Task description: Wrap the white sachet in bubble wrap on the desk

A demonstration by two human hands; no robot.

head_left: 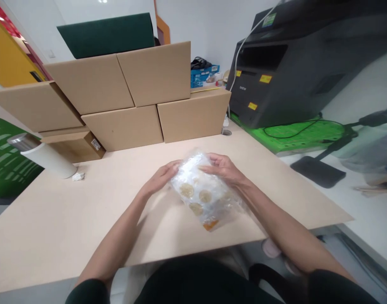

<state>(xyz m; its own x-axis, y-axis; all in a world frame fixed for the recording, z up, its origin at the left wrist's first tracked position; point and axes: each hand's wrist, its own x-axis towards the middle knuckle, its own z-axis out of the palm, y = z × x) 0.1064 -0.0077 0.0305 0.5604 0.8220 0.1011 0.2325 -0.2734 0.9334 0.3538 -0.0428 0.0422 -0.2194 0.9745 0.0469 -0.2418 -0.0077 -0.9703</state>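
Between my two hands is a clear plastic packet [206, 195], shiny and crinkled, with pale contents, several gold-brown round spots and an orange patch at its lower corner. My left hand [163, 176] grips the packet's upper left edge, its fingers partly behind the plastic. At the upper right, my right hand [223, 168] pinches the packet between thumb and fingers. The packet is tilted, held over the wooden table [101, 219]. What exactly lies inside it I cannot make out.
Cardboard boxes [122, 128] are stacked along the back, topped by a dark green box [107, 36]. A white bottle [50, 159] leans at left beside a crumpled tissue [78, 176]. On the right stand a dark printer [275, 76] on a green base [294, 135] and a black stand [320, 171].
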